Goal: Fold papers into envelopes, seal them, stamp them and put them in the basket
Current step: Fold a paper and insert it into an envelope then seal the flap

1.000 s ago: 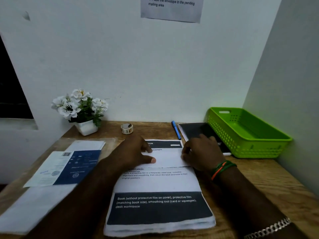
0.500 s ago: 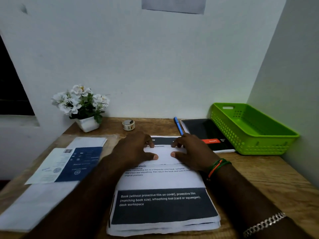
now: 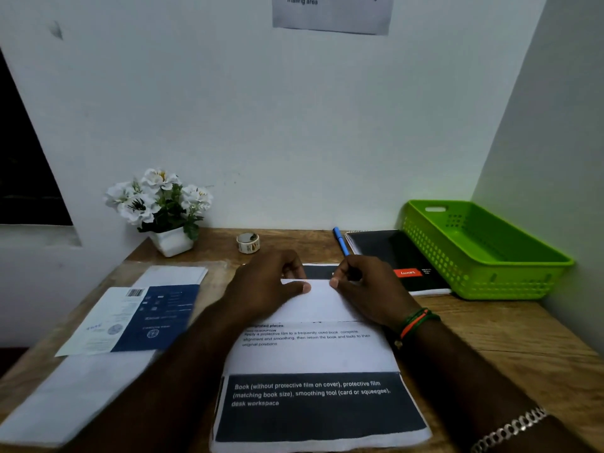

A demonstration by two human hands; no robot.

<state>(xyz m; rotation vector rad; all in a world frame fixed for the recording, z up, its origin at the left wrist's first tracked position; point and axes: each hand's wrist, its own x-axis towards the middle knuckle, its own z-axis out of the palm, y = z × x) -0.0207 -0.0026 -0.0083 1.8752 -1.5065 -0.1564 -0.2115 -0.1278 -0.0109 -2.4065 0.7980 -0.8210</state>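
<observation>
Nearest the viewer a stack of printed papers point(image 3: 313, 407) lies on the wooden counter point(image 3: 510, 341), its dark text band at the near edge. Both hands rest on the sheet further up: the left hand point(image 3: 266, 286) and the right hand point(image 3: 369, 289) press down the folded-over top flap point(image 3: 318, 300), thumbs nearly meeting on its edge; the fingers point(image 3: 294, 268) of each are curled flat onto the paper, gripping nothing else. Left of the fingers lie white and blue envelopes point(image 3: 137, 317). Beyond the fingers stand a tape roll point(image 3: 248, 242) and a blue pen point(image 3: 341, 240); far left, a pot of white flowers point(image 3: 160, 207). Right of the fingers a black notebook point(image 3: 397, 259) touches the empty green basket point(image 3: 483, 276).
</observation>
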